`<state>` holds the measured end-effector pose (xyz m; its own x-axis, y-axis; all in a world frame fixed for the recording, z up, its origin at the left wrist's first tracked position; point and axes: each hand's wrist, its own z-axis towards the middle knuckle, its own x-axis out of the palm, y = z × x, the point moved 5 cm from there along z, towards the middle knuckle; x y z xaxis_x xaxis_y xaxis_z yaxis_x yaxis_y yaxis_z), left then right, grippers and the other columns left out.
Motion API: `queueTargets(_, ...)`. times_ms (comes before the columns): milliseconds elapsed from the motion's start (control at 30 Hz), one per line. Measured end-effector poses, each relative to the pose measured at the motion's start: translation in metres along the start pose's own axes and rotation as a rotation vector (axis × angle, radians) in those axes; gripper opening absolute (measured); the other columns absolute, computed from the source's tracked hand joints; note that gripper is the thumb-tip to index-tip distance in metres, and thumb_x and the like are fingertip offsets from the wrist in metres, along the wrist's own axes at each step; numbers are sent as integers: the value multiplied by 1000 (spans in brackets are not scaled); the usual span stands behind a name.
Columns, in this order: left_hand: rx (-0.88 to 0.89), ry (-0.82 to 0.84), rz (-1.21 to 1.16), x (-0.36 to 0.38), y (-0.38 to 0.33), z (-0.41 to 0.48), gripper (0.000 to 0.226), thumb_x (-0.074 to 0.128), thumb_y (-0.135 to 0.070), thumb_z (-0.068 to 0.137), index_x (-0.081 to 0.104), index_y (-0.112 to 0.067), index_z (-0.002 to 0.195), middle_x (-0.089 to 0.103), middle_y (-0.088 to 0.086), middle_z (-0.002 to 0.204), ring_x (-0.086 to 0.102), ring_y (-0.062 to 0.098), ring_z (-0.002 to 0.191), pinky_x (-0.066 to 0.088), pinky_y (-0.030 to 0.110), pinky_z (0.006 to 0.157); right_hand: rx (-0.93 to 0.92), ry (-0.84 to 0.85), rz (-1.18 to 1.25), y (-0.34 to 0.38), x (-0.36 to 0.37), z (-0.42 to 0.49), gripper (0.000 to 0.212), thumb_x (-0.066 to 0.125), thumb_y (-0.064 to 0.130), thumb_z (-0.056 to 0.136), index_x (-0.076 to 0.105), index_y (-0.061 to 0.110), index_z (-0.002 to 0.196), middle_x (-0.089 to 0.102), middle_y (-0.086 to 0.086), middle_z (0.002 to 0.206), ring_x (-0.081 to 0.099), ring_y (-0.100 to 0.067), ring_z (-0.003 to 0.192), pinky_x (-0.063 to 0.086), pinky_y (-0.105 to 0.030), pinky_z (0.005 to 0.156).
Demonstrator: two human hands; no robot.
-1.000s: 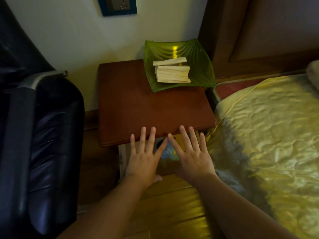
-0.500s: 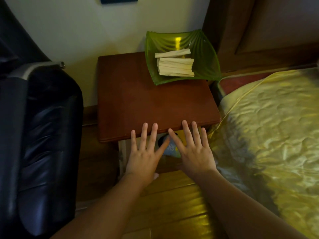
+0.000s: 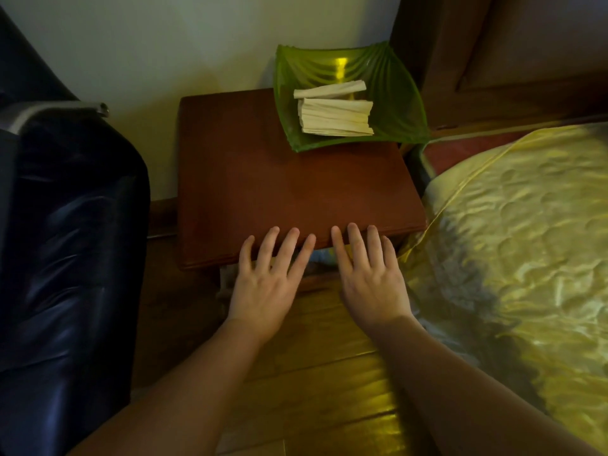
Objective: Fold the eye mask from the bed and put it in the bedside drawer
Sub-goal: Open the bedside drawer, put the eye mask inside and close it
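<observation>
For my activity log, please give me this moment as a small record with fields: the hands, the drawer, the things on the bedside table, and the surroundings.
left hand: open, fingers spread, palm down at the front edge of the table, holds nothing
right hand: open, flat, beside the left one, holds nothing
brown wooden bedside table: top bare in front
green ribbed glass dish: on the back right corner
stack of pale flat strips: inside the dish
drawer: almost closed, only a narrow gap shows
eye mask: cannot tell
shiny yellow quilted bedcover: right
dark leather chair: left

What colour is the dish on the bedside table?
Translucent green, with ribbed corners; the dish holds pale folded strips. The head view, the only one, shows it clearly.
</observation>
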<state>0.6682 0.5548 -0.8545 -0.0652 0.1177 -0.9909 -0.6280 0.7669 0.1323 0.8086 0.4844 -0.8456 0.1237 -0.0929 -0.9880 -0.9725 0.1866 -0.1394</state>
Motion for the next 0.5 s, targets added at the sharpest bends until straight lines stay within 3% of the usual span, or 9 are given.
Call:
queueTargets(100,-65,-54,38,-9,17,24,88,62,-14,85,12,-12,157,31,17,153,32,38,138,32,59,106,0,-27,5,-2,-3,4,68,43,20,97,14,6,156,34,-25,151,32,-50,134,33,-60,107)
queueTargets(200,-16,-16,38,-14,29,43,88,63,-32,83,16,-12,155,24,17,160,22,37,146,26,59,111,0,-59,26,-3,-8,8,58,31,16,98,22,8,155,39,-23,146,37,-48,130,36,-59,103)
queueTargets(333,16,98,35,-8,22,37,124,71,-63,71,0,-11,157,1,17,166,-3,38,152,12,65,116,0,-32,60,-5,-16,11,65,52,23,94,28,9,153,41,-22,144,38,-46,129,35,-58,104)
queueTargets(500,-22,86,66,0,20,35,123,79,-44,74,-6,-10,157,-3,18,166,-6,39,152,13,65,116,-19,-44,64,-7,-20,12,68,59,24,89,33,10,151,45,-21,142,42,-45,126,37,-58,103)
